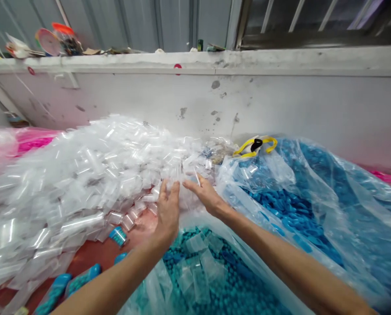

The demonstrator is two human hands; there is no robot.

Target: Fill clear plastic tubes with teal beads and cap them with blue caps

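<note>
A big heap of small clear plastic sleeves (83, 175) covers the left and middle of the work surface. My left hand (167, 209) reaches into the heap's near edge, fingers stretched out and together against the sleeves. My right hand (204, 192) lies close beside it, fingers extended into the same spot. I cannot make out a single sleeve held by either hand. Below my arms an open clear bag of teal pieces (215, 280) has several loose sleeves lying on top.
A large clear bag of blue pieces (297, 210) fills the right side, with a yellow-and-black handle (256, 145) at its top. A pink bag (34, 142) lies far left. Teal items (83, 278) rest on the red surface. A white wall (280, 105) with a cluttered ledge stands behind.
</note>
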